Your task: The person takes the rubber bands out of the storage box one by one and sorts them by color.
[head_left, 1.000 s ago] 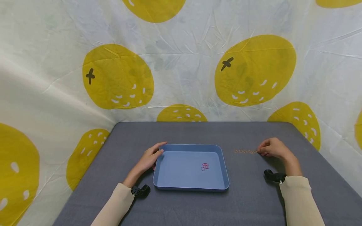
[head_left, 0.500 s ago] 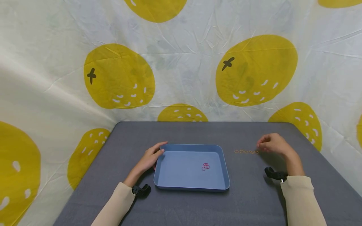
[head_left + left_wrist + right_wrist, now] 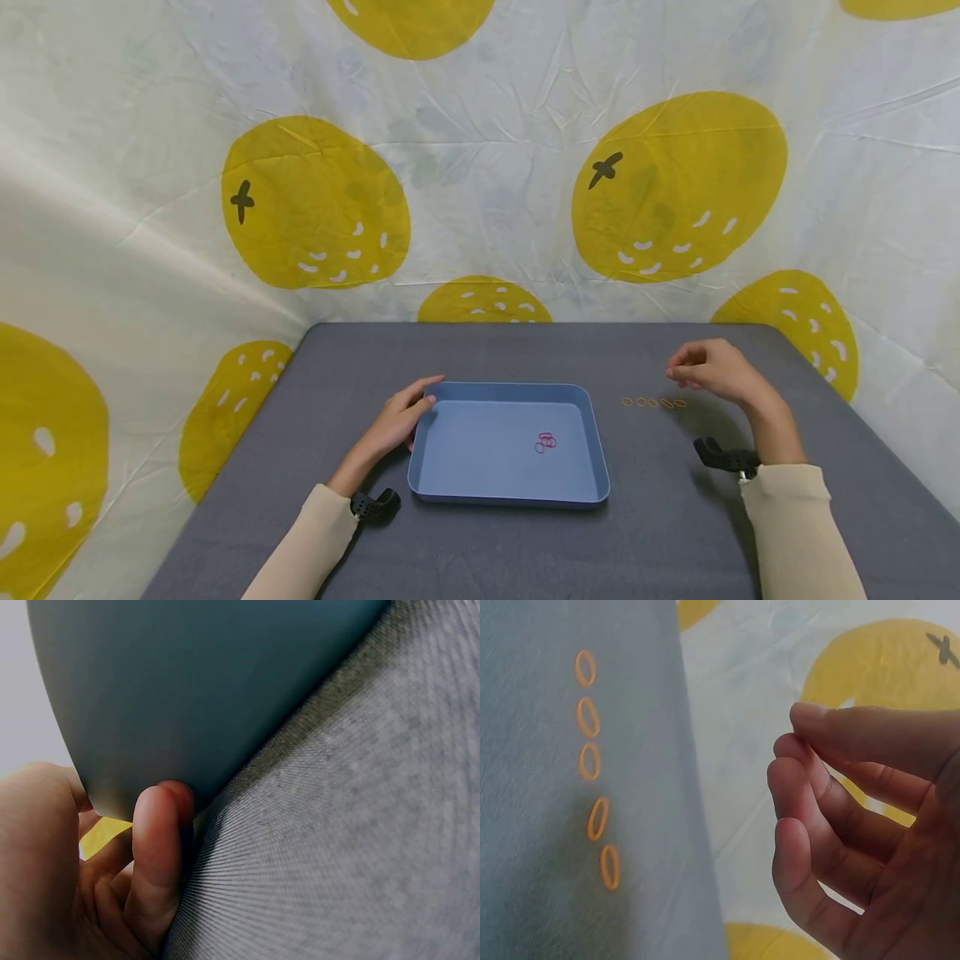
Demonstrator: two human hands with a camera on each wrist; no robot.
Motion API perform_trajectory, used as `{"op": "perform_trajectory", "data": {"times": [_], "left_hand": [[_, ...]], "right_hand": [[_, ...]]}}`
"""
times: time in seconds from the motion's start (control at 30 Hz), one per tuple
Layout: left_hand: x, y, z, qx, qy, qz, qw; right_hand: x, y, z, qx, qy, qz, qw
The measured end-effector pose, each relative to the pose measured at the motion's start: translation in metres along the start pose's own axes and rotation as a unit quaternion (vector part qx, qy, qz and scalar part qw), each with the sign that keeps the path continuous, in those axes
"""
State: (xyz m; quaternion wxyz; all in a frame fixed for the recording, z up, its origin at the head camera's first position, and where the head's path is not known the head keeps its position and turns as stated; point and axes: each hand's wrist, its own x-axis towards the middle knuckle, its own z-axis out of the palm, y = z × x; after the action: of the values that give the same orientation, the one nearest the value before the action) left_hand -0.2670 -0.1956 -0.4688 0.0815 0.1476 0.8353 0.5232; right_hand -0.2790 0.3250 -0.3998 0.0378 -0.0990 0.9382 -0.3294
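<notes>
My left hand [image 3: 396,419] holds the left side of a shallow blue tray [image 3: 510,502]. In the left wrist view its fingertips [image 3: 159,825] touch the tray's outer wall [image 3: 202,682], with the thumb side at the rim. Several pink rubber bands [image 3: 546,441] lie in a small cluster inside the tray, right of its middle. My right hand [image 3: 712,367] hovers over the table, behind and right of a row of several orange rubber bands [image 3: 652,403]. In the right wrist view its fingers are loosely bent, the thumb close to the index fingertip, and nothing shows between them.
A grey cloth-covered table [image 3: 517,550] carries everything. Behind it and to the sides hangs a white curtain [image 3: 487,200] printed with yellow fruit. Each wrist wears a black camera mount, such as the right mount [image 3: 726,458].
My right hand has released the rightmost orange rubber band, risen off the table, and shifted slightly back and left. The left hand and tray stay in place.
</notes>
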Motion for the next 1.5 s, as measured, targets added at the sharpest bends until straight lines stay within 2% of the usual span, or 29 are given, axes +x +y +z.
{"op": "perform_trajectory", "data": {"times": [0.33,0.57,0.9,1.13,1.3,1.5], "left_hand": [[0.001,-0.001,0.001,-0.003,0.002,0.0,1.0],[0.001,-0.003,0.001,-0.003,0.002,0.0,1.0],[-0.001,-0.002,0.001,-0.001,0.004,0.001,1.0],[-0.001,-0.001,0.001,0.002,0.004,-0.001,1.0],[-0.001,0.0,0.001,0.003,0.006,0.0,1.0],[0.001,-0.002,0.002,0.009,0.012,-0.005,0.9999]], "right_hand": [[-0.005,-0.03,0.0,-0.001,0.005,-0.035,0.999],[-0.003,-0.05,0.01,0.004,-0.003,-0.058,0.998],[0.005,-0.079,0.037,0.014,-0.038,-0.1,0.994],[0.014,-0.099,0.061,0.01,-0.067,-0.111,0.992],[0.019,-0.108,0.078,0.005,-0.072,-0.141,0.987],[0.025,-0.112,0.095,0.001,-0.104,-0.157,0.982]]}}
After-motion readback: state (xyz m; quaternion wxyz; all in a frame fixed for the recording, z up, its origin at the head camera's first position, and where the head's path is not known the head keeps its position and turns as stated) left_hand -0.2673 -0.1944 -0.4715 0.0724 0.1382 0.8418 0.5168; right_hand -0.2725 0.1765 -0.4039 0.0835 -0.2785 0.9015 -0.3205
